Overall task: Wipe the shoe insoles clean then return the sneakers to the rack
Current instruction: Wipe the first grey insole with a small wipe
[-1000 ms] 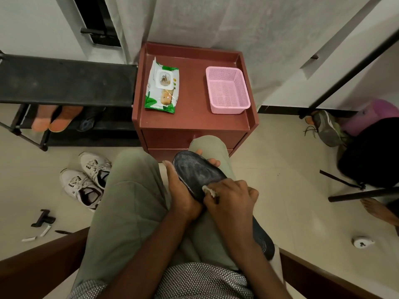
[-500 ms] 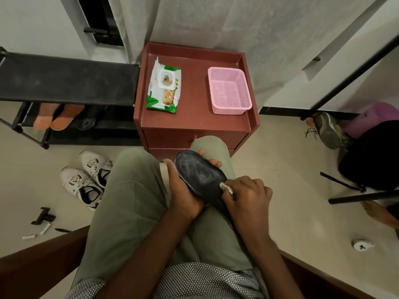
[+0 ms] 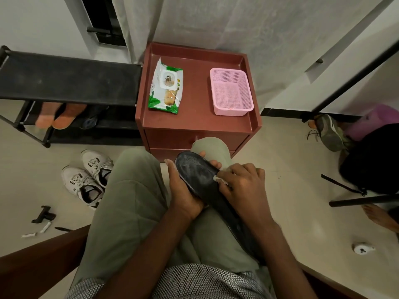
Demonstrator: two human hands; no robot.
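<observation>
The black metal-framed shoe rack (image 3: 69, 78) is seen at far left; the pair of white lace-up sneakers (image 3: 89, 176) lies on the floor below it, not yet returned. The dark foam insole (image 3: 199, 175), resting over the lap, is gripped by the left hand (image 3: 183, 190), fingers curled round its edges. A white wet wipe (image 3: 220, 180) is pinched against it by the right hand (image 3: 241, 184). Wiping is judged under way.

Hands (image 3: 216, 188) on insole (image 3: 194, 171) — wipe (image 3: 220, 179) pressed.
</observation>
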